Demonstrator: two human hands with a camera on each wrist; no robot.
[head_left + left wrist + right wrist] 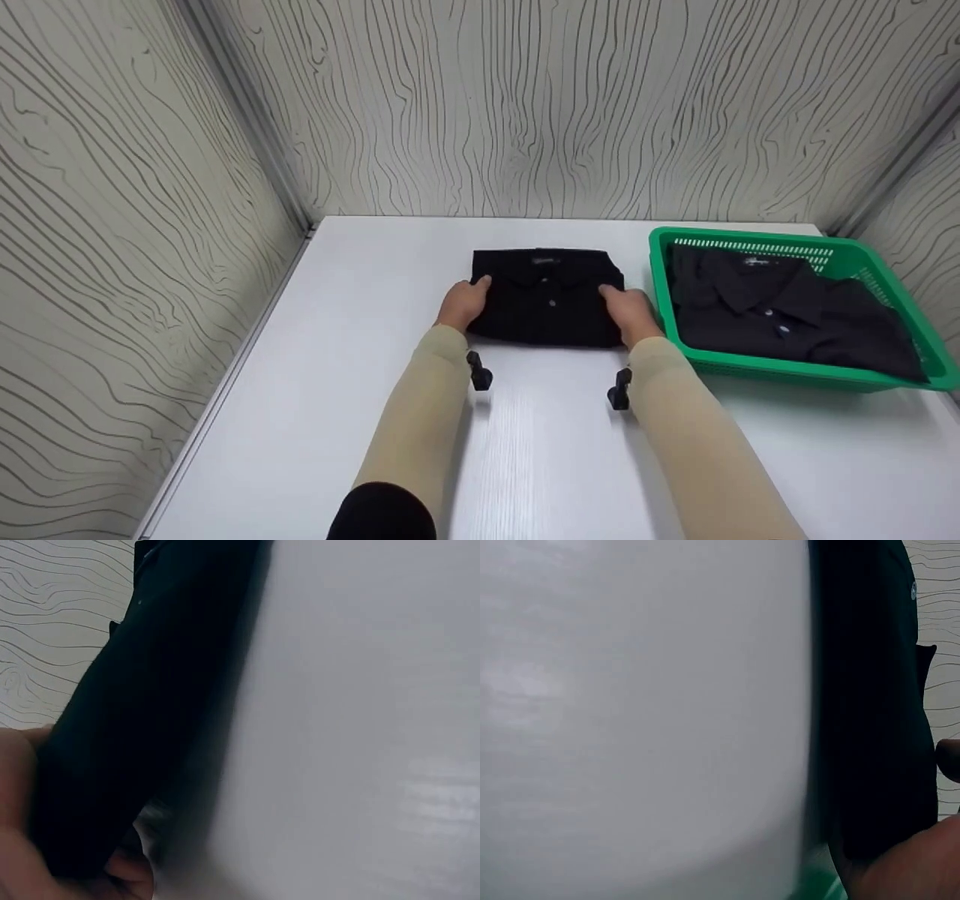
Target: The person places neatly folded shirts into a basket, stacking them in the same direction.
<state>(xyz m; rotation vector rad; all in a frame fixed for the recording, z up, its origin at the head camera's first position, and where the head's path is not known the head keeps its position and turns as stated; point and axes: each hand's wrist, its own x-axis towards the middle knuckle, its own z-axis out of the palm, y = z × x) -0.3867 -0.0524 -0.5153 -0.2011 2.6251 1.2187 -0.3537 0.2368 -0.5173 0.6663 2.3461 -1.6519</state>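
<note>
A dark folded shirt (551, 319), its collar and label toward the back wall, spans the space between both hands. My left hand (463, 303) grips its left side, thumb on top; in the left wrist view, fingers (129, 870) curl beneath the shirt (142, 705). On the opposite side my right hand (631, 311) holds the shirt, thumb over the upper face. Seen from the right wrist, the shirt (870, 712) shows its near edge above the white table, and most of the right fingers are hidden under it.
To the right stands a green plastic basket (787, 361), in which another dark folded shirt (735, 322) lies. Under everything is a white table (315, 390). Wood-grain patterned panels (480, 112) rise behind it and at the sides.
</note>
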